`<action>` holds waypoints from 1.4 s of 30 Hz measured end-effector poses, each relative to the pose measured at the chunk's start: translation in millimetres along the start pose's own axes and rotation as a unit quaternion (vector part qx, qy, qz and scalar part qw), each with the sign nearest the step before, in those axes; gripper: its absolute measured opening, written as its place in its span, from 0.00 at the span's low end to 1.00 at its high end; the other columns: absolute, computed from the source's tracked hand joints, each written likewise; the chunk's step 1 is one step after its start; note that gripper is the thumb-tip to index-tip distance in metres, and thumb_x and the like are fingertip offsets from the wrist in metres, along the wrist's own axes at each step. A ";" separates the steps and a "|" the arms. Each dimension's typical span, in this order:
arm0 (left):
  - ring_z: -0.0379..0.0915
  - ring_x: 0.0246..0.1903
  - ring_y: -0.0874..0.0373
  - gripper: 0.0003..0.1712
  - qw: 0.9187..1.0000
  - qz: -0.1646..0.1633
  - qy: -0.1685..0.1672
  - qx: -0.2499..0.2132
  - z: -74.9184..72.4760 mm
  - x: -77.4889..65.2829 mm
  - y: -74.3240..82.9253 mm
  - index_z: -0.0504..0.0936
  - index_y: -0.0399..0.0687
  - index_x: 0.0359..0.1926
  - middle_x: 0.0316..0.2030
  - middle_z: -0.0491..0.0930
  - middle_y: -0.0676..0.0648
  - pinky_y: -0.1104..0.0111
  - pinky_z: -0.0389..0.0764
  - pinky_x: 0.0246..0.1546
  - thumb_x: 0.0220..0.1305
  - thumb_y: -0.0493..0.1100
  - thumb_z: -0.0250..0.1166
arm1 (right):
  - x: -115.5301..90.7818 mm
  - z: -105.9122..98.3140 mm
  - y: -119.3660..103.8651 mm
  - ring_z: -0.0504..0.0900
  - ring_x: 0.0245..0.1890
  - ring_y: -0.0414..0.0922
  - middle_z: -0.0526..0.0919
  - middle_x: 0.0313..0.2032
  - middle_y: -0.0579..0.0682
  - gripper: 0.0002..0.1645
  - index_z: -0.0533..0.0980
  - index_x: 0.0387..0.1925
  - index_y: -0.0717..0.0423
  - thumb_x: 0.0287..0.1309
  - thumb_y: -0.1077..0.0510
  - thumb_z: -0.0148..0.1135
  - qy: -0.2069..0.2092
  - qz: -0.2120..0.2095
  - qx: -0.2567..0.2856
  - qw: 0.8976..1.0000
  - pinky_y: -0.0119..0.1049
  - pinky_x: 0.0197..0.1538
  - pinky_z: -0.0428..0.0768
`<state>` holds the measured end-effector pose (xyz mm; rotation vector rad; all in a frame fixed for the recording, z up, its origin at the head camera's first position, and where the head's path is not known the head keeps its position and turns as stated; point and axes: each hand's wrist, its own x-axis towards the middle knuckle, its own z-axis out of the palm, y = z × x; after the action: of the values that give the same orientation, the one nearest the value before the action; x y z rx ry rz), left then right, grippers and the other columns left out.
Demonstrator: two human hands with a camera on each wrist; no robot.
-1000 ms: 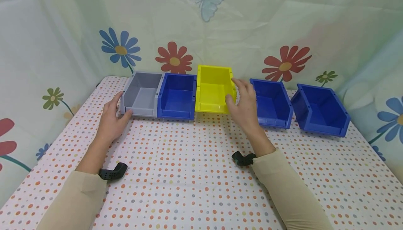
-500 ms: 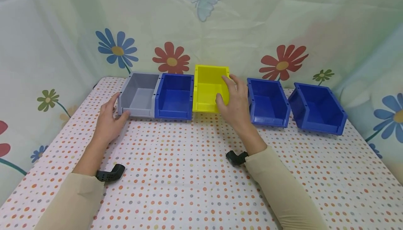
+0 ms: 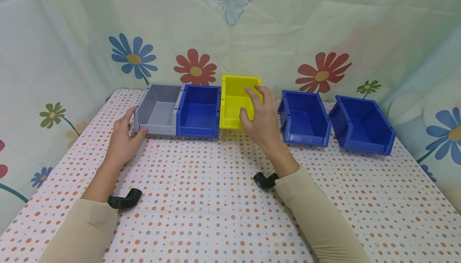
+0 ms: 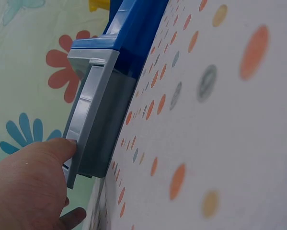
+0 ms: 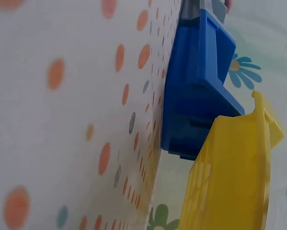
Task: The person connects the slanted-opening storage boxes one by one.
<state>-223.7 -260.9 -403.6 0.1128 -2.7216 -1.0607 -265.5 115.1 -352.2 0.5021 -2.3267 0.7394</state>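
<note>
My left hand (image 3: pixel 124 139) is at the grey bin (image 3: pixel 158 128), with the thumb on its front lip and the fingers along its left side. The left wrist view shows that thumb (image 4: pixel 62 149) resting against the lip. Beside the grey bin stands a blue bin (image 3: pixel 199 131), their walls side by side. A yellow bin (image 3: pixel 232 123) comes right after it, set higher than the blue one in the right wrist view. My right hand (image 3: pixel 263 123) is over the yellow bin's right part with loosely bent fingers, hiding its right wall.
Two more blue bins (image 3: pixel 306 138) (image 3: pixel 369 147) stand to the right, angled, with a gap before them. A dotted cloth (image 3: pixel 194 199) covers the table. Behind rises a flowered backdrop (image 3: pixel 266 35). Each wrist wears a black mount (image 3: pixel 126 199).
My right hand has moved left from the yellow bin's right wall to over its opening. The left hand stays at the grey bin. The head view has shifted slightly.
</note>
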 end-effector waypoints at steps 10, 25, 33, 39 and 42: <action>0.58 0.72 0.25 0.45 1.000 0.001 0.002 -0.001 0.8 1.0 -2.4 0.42 0.60 0.84 0.77 0.49 0.26 0.32 0.66 0.68 0.77 0.51 0.56 | 1.0 5.9 -8.1 0.56 0.78 0.64 0.65 0.73 0.62 0.31 0.71 0.70 0.57 0.67 0.58 0.60 -0.017 -0.020 0.005 1.000 0.62 0.76 0.65; 0.58 0.72 0.25 0.45 1.000 0.001 0.001 0.006 1.8 2.2 -3.1 0.42 0.61 0.84 0.77 0.50 0.26 0.31 0.65 0.68 0.77 0.52 0.56 | 0.8 7.9 -12.8 0.66 0.73 0.60 0.57 0.78 0.59 0.36 0.64 0.76 0.50 0.70 0.55 0.60 -0.111 -0.029 0.024 0.993 0.55 0.65 0.80; 0.59 0.72 0.25 0.44 1.000 0.005 0.003 0.005 2.4 1.4 -4.1 0.42 0.60 0.84 0.76 0.51 0.26 0.31 0.65 0.68 0.78 0.52 0.56 | 1.9 12.0 -18.3 0.79 0.29 0.50 0.55 0.80 0.53 0.38 0.59 0.80 0.43 0.74 0.50 0.58 -0.185 -0.025 0.035 0.982 0.39 0.37 0.85; 0.58 0.72 0.25 0.44 1.000 0.005 0.001 0.006 2.7 0.2 -4.2 0.42 0.60 0.84 0.76 0.50 0.26 0.31 0.65 0.68 0.78 0.52 0.55 | 2.5 17.4 -19.8 0.66 0.17 0.43 0.56 0.80 0.51 0.37 0.60 0.80 0.45 0.74 0.49 0.57 -0.211 -0.037 0.012 0.977 0.33 0.24 0.71; 0.58 0.72 0.25 0.44 1.000 0.006 0.003 0.008 1.6 0.5 -3.3 0.42 0.60 0.84 0.76 0.51 0.26 0.31 0.65 0.68 0.78 0.51 0.55 | 2.8 18.5 -19.7 0.67 0.17 0.42 0.58 0.80 0.50 0.36 0.62 0.79 0.47 0.74 0.50 0.58 -0.206 -0.046 0.007 0.977 0.32 0.23 0.70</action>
<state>-224.5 -262.4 -406.9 0.1029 -2.7216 -1.0342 -265.9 88.1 -354.8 0.8295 -2.6568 0.6544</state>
